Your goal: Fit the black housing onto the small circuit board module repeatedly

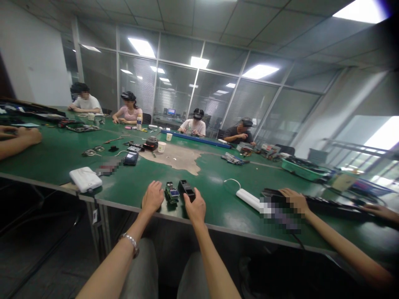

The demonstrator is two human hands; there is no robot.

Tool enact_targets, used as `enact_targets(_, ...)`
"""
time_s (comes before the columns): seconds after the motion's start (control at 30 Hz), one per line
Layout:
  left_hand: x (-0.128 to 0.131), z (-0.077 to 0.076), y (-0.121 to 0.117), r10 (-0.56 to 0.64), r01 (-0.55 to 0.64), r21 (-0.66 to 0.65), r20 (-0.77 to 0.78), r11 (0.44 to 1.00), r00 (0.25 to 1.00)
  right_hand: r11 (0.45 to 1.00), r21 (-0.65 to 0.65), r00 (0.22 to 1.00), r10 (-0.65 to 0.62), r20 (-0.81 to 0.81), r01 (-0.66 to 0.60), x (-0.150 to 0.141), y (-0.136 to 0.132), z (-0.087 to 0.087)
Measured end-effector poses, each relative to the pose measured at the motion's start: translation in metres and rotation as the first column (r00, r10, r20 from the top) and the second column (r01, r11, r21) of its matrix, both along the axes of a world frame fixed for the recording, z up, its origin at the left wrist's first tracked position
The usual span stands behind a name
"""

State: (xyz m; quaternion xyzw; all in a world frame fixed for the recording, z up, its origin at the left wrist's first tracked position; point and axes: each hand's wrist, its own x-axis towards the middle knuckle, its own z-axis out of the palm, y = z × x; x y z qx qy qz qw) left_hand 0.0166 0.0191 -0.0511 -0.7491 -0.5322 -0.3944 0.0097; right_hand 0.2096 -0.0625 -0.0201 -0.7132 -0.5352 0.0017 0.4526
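Near the front edge of the green table, my right hand (195, 204) grips a black plastic device casing (187, 189), thumb along its near side. Just left of the casing stands a small green circuit-board assembly (172, 193) with a bluish screen-like face, apart from it. My left hand (153, 197) rests left of that board with its fingers curled in; whatever may be inside them is hidden. A metal watch or bracelet (130, 243) circles my left wrist.
On the green table (215, 174) are a white box-shaped device (85, 179) at left, a black device (131, 158), paper cups (161, 147) and a white power strip (248, 199). A co-worker's hand (294, 200) is on a long black part at right. Several people sit across.
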Motion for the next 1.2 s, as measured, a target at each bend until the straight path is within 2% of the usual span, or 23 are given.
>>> enact_targets(0.2,-0.001,0.000,0.000,0.003,-0.003,-0.006,0.005,1.000,1.000,1.000,0.004,0.999,0.026,-0.041,-0.025,-0.007,-0.002,0.031)
enact_targets(0.33,0.000,-0.001,0.000,0.010,-0.010,-0.003,0.018,1.000,1.000,0.993,0.079,0.993,0.089,-0.079,-0.083,-0.027,-0.007,0.053)
enact_targets(0.43,0.001,-0.002,-0.001,0.013,-0.013,-0.003,0.022,1.000,1.000,0.993,0.052,0.993,0.107,-0.045,-0.105,-0.042,-0.009,0.060)
enact_targets(0.77,0.000,-0.001,-0.002,0.009,-0.008,-0.008,0.036,1.000,0.999,0.997,-0.057,0.987,0.058,0.150,-0.050,-0.062,-0.013,0.062)
enact_targets(0.93,-0.001,-0.001,-0.002,0.010,-0.010,-0.006,0.038,1.000,0.999,0.991,-0.114,0.975,0.085,0.205,-0.062,-0.061,-0.017,0.051)
enact_targets(1.2,-0.001,-0.001,-0.002,0.009,-0.009,-0.013,0.040,1.000,0.999,0.981,0.070,0.972,0.168,0.166,-0.182,-0.059,-0.007,0.024)
